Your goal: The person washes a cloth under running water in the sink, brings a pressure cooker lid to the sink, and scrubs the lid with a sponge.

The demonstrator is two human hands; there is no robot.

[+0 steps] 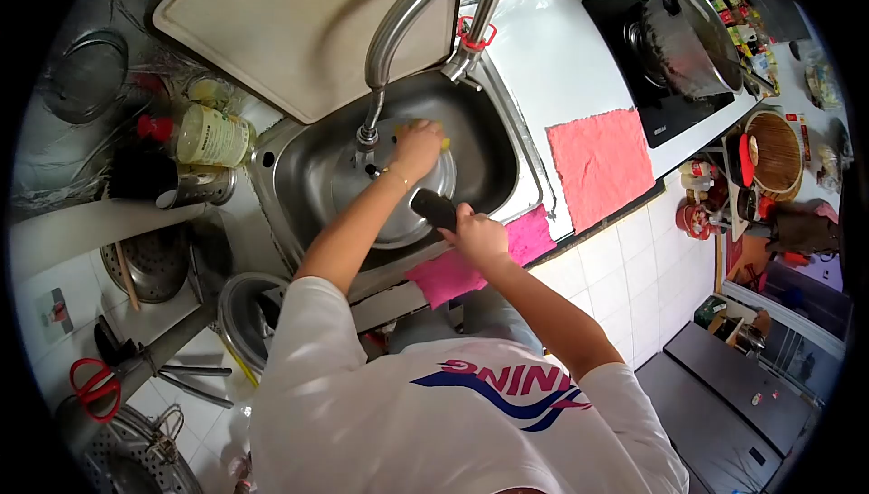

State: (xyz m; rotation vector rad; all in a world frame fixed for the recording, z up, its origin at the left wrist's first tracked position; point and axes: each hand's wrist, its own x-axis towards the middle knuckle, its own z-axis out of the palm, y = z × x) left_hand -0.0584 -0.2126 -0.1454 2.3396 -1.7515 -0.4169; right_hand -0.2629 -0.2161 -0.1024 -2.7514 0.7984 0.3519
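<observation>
In the sink (493,155) lies a round, shiny metal pan (348,191) with a thick black handle (433,208). My right hand (480,239) is closed around the outer end of that handle, at the sink's near side. A yellow sponge (444,144) peeks out from under the fingers of my left hand (418,152), which presses it toward the far part of the pan. My fingertips there are partly hidden by the hand itself. The curved steel faucet (389,28) hangs over the pan, its spout just left of my left hand.
A large cutting board (262,33) leans behind the sink. A pink cloth (444,277) lies over the front edge, and a coral cloth (597,168) on the counter. At right, a pot (692,46) stands on the black stove. Bottles and a jar (214,137) crowd the left.
</observation>
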